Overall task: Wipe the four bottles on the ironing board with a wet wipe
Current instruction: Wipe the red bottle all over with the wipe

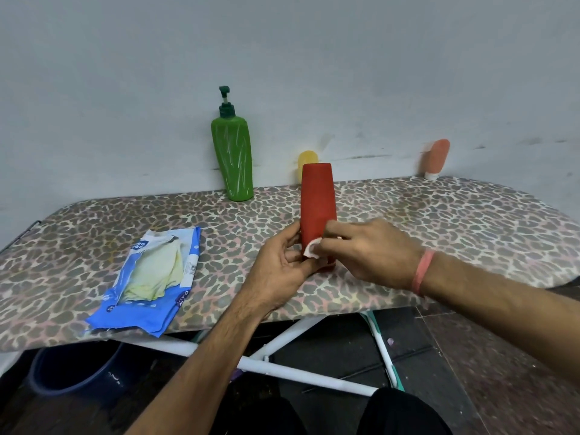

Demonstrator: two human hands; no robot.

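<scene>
A red bottle (317,202) stands cap-down near the front middle of the leopard-print ironing board (439,215). My left hand (279,265) grips its lower part from the left. My right hand (367,249) presses a small white wet wipe (311,248) against the bottle's base. A tall green pump bottle (233,155) stands at the back by the wall. A yellow bottle (308,161) is mostly hidden behind the red one. An orange tube bottle (435,158) stands at the back right.
An open blue wet wipe pack (150,277) lies on the board's left front. A grey wall (282,58) runs right behind the board. Under the board are white metal legs (282,368) and a dark blue bucket (75,372).
</scene>
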